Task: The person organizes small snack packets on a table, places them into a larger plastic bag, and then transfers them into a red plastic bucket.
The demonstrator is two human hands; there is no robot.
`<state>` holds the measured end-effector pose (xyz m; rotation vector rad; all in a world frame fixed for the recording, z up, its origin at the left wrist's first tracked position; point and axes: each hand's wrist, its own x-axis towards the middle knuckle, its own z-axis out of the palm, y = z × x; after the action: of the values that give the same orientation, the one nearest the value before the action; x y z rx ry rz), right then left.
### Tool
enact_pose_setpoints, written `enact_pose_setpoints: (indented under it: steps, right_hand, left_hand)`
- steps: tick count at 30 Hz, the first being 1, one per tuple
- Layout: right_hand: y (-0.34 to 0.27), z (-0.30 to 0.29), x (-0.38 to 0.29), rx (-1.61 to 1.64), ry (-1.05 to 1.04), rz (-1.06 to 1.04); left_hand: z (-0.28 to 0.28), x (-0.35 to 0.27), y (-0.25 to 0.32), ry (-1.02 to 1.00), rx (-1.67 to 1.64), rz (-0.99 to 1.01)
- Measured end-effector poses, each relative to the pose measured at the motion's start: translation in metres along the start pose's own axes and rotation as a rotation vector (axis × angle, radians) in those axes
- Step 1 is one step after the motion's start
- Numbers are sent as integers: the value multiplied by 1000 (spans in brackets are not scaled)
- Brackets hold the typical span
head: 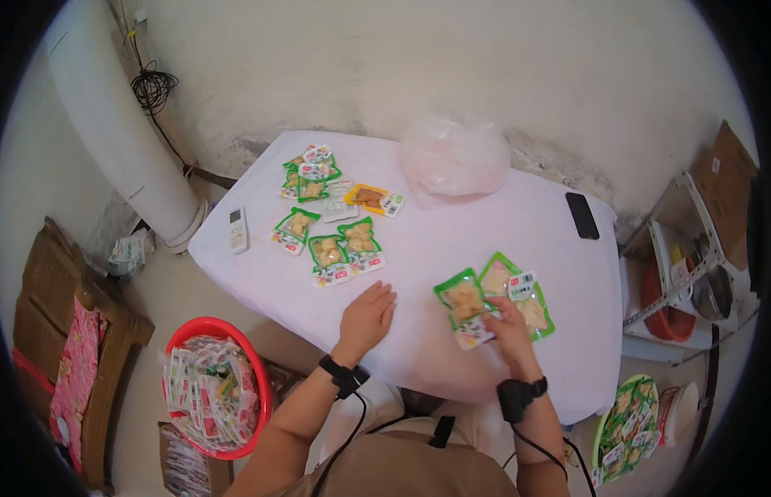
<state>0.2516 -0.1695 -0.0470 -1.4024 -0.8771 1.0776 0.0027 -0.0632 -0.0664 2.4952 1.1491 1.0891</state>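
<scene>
My right hand [508, 328] grips a small green-edged food packet [464, 299] by its white printed end, over the right half of the table. Beside it lies a larger green-edged packet [534, 310] with pale contents, partly behind my fingers. My left hand [367, 318] rests palm down on the white tablecloth [423, 248], fingers fairly straight, holding nothing. Just beyond it are two green-edged packets [328, 253] side by side, with a third packet [293, 228] to their left. Farther back are a pile of similar packets [311, 180], a white packet [340, 202] and a yellow-edged packet [374, 199].
A clear plastic bag [454, 155] sits at the table's back edge. A remote control [238, 231] lies left, a smartphone [582, 215] right. On the floor are a red basin [266, 397] of packets, a cardboard box [221, 475] and a green basin [600, 428]. Metal shelving [677, 282] stands right.
</scene>
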Motion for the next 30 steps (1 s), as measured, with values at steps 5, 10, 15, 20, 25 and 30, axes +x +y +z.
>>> enact_pose_setpoints:
  steps: [5,10,15,20,25,30]
  right_hand:
    - [-7,58,50,70,-101,102]
    - [-10,92,87,283,-70,17]
    - [-11,117,108,336,-131,41]
    - [-6,136,108,350,-216,40]
    - [8,160,91,300,-404,26]
    - [-3,159,80,132,-492,-75]
  left_hand:
    - [5,2,1,-21,-35,33]
    - [2,6,4,-48,-71,61]
    - [-1,6,-1,-21,-102,41]
    - [-1,-1,-13,75,-624,-478]
    - [-2,9,-37,376,-1404,-691]
    - [-29,5,-65,481,-1203,-768]
